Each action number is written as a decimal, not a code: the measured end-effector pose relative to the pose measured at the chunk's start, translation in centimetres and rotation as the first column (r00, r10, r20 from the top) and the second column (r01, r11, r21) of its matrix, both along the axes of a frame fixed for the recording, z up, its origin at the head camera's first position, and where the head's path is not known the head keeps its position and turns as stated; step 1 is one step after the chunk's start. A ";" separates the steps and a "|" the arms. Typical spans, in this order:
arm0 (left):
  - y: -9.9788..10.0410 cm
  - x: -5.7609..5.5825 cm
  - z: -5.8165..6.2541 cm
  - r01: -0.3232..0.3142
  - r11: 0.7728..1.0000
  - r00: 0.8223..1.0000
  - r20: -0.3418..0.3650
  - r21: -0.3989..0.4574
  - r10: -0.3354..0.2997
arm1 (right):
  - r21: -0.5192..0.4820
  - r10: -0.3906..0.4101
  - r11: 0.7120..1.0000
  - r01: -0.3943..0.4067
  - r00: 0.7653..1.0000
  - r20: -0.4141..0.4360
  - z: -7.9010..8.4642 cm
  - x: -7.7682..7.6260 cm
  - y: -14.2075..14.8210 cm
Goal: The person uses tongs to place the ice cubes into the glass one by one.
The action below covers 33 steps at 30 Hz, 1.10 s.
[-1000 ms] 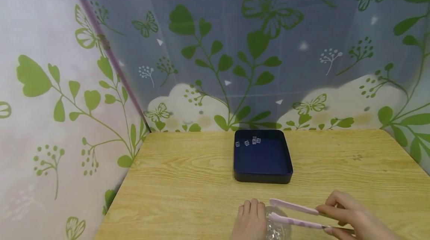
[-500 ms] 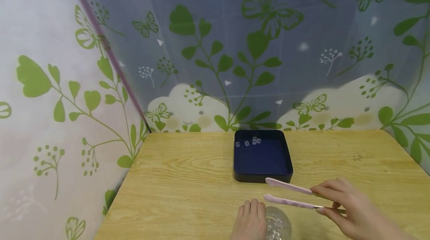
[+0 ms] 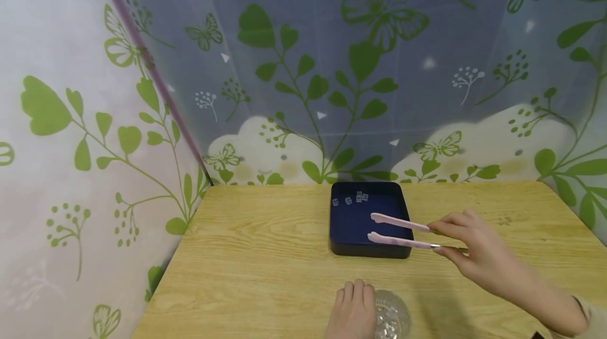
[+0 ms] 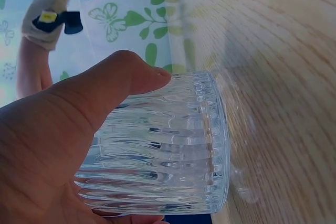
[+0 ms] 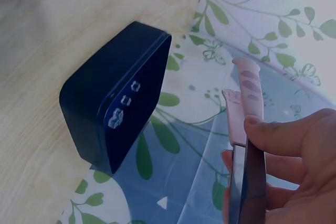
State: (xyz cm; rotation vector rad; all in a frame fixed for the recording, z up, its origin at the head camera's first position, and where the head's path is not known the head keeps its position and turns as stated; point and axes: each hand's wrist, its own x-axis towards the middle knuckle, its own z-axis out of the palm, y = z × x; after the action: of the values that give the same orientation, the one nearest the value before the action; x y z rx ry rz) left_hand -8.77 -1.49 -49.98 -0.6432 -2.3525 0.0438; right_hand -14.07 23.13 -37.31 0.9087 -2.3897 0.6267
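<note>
My right hand (image 3: 481, 252) holds a pair of tongs (image 3: 403, 241) with pink tips and metal arms, thumb on one side and fingers on the other. The tips stand apart over the right part of a dark blue square tray (image 3: 370, 250), with nothing visible between them. Several small clear cube-like pieces (image 3: 359, 197) lie near the tray's back edge. Near the front of the table, my left hand (image 3: 352, 311) grips a clear ribbed glass (image 4: 168, 145) from its left side. Clear pieces (image 3: 390, 323) fill part of the glass; their exact shape is hard to tell.
The wood-patterned table (image 3: 256, 270) reaches back to a blue curtain (image 3: 294, 91) printed with leaves and butterflies. A pale curtain (image 3: 95, 191) closes off the left side. The tray stands near the table's back edge.
My right hand has carried the tongs away from above the glass, back over the tray, with the tips staying apart. The left hand and glass have stayed put.
</note>
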 end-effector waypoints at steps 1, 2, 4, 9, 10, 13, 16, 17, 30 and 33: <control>0.0 0.0 0.0 0.002 1.000 1.000 0.009 -0.003 -0.002 | 0.003 -0.009 1.000 0.009 1.000 0.006 0.1 -0.4 -0.1; 0.0 0.1 0.1 0.004 1.000 1.000 0.020 -0.005 -0.004 | 0.011 -0.018 1.000 0.018 1.000 0.008 0.2 -0.8 -0.1; -0.1 0.2 0.2 0.009 1.000 0.999 0.045 -0.010 -0.009 | 0.026 -0.033 0.999 0.033 0.999 0.015 0.2 -1.6 -0.4; -0.1 0.4 0.5 0.017 1.000 0.993 0.113 -0.017 -0.015 | 0.036 -0.041 0.999 0.039 0.998 0.052 0.0 -4.0 -1.2; -0.1 0.4 0.5 0.016 1.000 0.993 0.119 -0.019 -0.014 | 0.036 -0.045 0.998 0.042 0.997 0.069 -0.1 -4.5 -1.4; -0.1 0.4 0.6 0.017 1.000 0.991 0.134 -0.024 -0.014 | 0.043 -0.060 0.998 0.055 0.991 0.120 -0.7 -6.0 -1.8; -0.1 0.5 0.6 0.018 1.000 0.991 0.132 -0.021 -0.015 | 0.056 -0.087 0.995 0.079 0.982 0.168 -1.3 -7.3 -2.2; -0.1 0.5 0.6 0.020 1.000 0.992 0.128 -0.018 -0.017 | 0.060 -0.095 0.995 0.085 0.978 0.186 -1.5 -7.7 -2.4; 0.1 0.4 0.4 0.023 1.000 0.992 0.121 -0.017 -0.021 | 0.074 -0.150 0.988 0.137 0.968 0.203 -6.3 -11.8 -3.5; 0.1 0.4 0.4 0.014 1.000 0.993 0.121 -0.017 -0.012 | 0.101 -0.187 0.981 0.167 0.956 0.227 -7.1 -12.4 -3.7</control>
State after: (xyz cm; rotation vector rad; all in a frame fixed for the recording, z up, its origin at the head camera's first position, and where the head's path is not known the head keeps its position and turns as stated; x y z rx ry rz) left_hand -8.40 -1.36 -49.62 -0.6869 -2.4663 0.0204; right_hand -26.48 19.42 -44.45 0.6723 -2.6902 0.6005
